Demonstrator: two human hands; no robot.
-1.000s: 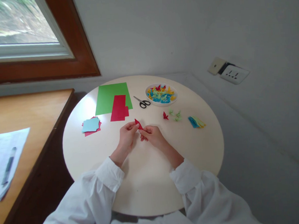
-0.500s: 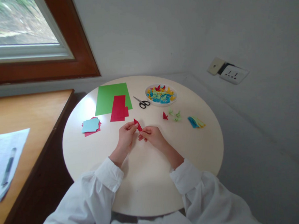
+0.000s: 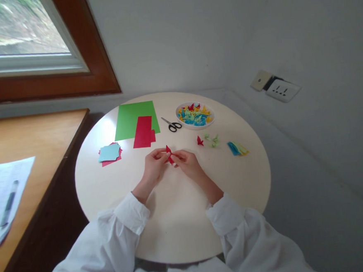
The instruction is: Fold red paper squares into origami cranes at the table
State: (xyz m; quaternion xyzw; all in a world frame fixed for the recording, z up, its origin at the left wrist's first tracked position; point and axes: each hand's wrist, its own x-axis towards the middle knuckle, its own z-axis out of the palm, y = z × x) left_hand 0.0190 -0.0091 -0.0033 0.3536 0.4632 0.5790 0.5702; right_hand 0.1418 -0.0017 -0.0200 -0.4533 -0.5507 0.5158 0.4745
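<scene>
A small folded red paper (image 3: 169,150) is pinched between both hands above the middle of the round table (image 3: 178,219). My left hand (image 3: 155,164) grips it from the left, thumb and fingertips closed on it. From the right, my right hand (image 3: 187,162) holds the same piece, its fingers pressed together; part of the paper is hidden behind the fingertips. To the right of my hands lie a folded red paper piece (image 3: 199,141) and several light green folded pieces (image 3: 214,141).
Beyond my hands are scissors (image 3: 173,125), red paper (image 3: 142,132) on a green sheet (image 3: 126,119), and a white dish (image 3: 196,127) of colourful folded pieces. Paper squares (image 3: 109,152) lie left, blue and yellow folded papers (image 3: 237,148) right. A wooden desk (image 3: 50,132) stands at the left.
The red paper has turned more upright and shifted slightly right between my fingers. My right fingertips have moved up a little, closer to the left ones.
</scene>
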